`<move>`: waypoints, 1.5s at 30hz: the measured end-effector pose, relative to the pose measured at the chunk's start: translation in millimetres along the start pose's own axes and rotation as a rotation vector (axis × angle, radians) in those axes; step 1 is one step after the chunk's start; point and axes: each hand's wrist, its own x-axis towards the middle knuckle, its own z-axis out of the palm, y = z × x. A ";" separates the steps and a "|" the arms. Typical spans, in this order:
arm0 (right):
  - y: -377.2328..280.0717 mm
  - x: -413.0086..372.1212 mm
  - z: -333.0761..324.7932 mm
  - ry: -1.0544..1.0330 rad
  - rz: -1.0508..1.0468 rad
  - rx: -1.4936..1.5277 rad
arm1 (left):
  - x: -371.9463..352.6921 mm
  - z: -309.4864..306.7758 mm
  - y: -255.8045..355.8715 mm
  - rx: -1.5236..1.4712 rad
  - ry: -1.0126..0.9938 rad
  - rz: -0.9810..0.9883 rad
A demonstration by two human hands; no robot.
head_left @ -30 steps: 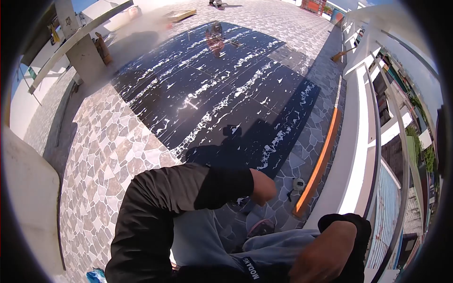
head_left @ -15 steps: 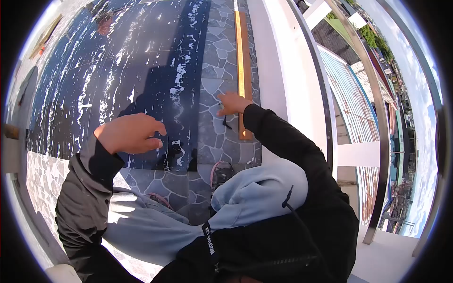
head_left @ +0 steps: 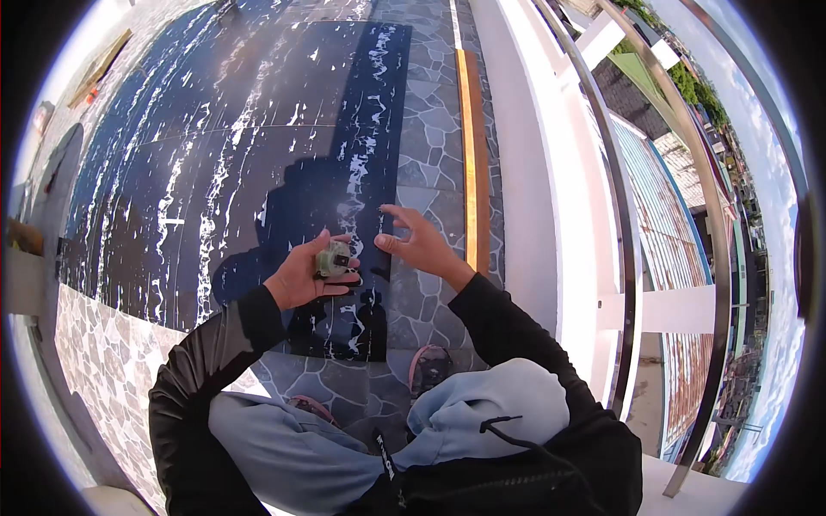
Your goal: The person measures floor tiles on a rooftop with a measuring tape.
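My left hand [head_left: 301, 273] is turned palm up and holds a small, roundish pale-green object with a black part [head_left: 334, 258]. Its exact kind is not clear. To the right of it, my right hand [head_left: 422, 245] has its thumb and fingers apart, with nothing seen in them. Both hands are above the right part of a large dark blue sheet [head_left: 297, 206] with peeling white streaks, which lies on the floor.
A long wooden strip [head_left: 471, 163] lies on the grey stone-patterned floor [head_left: 430, 146] beside the white wall [head_left: 533, 172]. Farther right runs a metal railing [head_left: 632, 241]. My shoe [head_left: 428, 368] is near the sheet's front edge. More timber [head_left: 103, 67] lies at far left.
My right hand has come away from the wooden strip toward my left hand. The left hand has turned palm up and now shows the pale-green object. The camera view has shifted.
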 end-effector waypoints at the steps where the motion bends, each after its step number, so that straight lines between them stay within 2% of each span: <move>1: 30.3 8.0 -15.1 0.189 -0.077 -0.283 | 5.7 -20.4 3.0 0.106 0.035 0.047; 2: 53.7 10.3 -31.1 0.375 -0.150 -0.572 | 10.7 -34.1 6.5 0.211 0.066 0.099; 4: 73.8 -12.6 -54.0 0.443 0.312 -1.106 | 1.6 -40.0 26.1 0.234 0.119 0.124; 6: 95.3 -40.7 -66.8 0.479 0.548 -0.962 | -9.0 -56.2 52.2 0.381 0.260 0.234; 10: 112.7 -84.3 -55.2 0.562 0.610 -1.042 | -33.1 -137.2 75.1 0.221 0.485 0.345; 12: 105.9 -90.9 -48.3 0.507 0.584 -0.787 | -52.7 -177.3 69.3 0.179 0.536 0.340; 14: 93.6 -99.2 -40.7 0.519 0.661 -0.782 | -68.1 -203.7 51.9 0.126 0.741 0.296; 16: 84.9 -118.5 -34.5 0.505 0.785 -0.779 | -83.3 -222.4 33.8 0.083 0.767 0.297; 18: 87.9 -146.0 -32.6 0.542 0.787 -0.881 | -95.3 -222.0 28.8 0.080 0.753 0.272; 22: 103.8 -172.7 -16.3 0.511 0.822 -1.048 | -85.6 -223.8 49.1 0.086 0.776 0.203; 24: 95.4 -172.5 -12.1 0.447 0.910 -1.070 | -65.1 -229.9 68.0 0.168 0.709 0.223; 25: 91.4 -167.3 -17.0 0.403 0.971 -1.077 | -50.4 -225.7 81.1 0.210 0.681 0.233; 27: 68.9 -151.3 -42.1 0.371 0.947 -1.080 | -14.9 -206.0 112.4 0.280 0.598 0.317; 29: 39.5 -117.1 -82.1 0.287 0.892 -0.958 | 34.8 -193.8 154.1 0.483 0.583 0.290; 30: -2.5 -84.3 -91.1 0.319 0.903 -0.852 | 55.8 -167.8 175.9 0.599 0.632 0.284; 32: 5.6 -38.8 -125.7 0.358 0.855 -0.754 | 118.5 -158.7 215.8 0.981 0.748 0.228; 33: 17.1 -17.0 -139.3 0.336 0.841 -0.755 | 145.4 -157.3 232.6 0.968 0.770 0.225; 35: 39.8 34.6 -165.8 0.415 0.588 -0.647 | 196.6 -154.8 263.4 1.559 0.944 0.353; 36: 47.7 54.0 -172.3 0.392 0.594 -0.637 | 212.6 -155.9 274.0 1.558 0.954 0.326; 39: 46.3 108.8 -186.2 0.384 0.632 -0.407 | 257.0 -168.9 308.1 1.584 1.040 0.012; 41: 46.0 131.6 -199.8 0.321 0.652 -0.314 | 256.3 -132.5 315.7 1.535 1.140 -0.149; 42: 45.3 140.7 -205.3 0.301 0.647 -0.275 | 261.3 -134.9 314.5 1.596 1.158 -0.159; 45: 50.6 175.8 -238.7 0.272 0.695 -0.216 | 267.0 -128.5 324.7 1.537 1.140 -0.233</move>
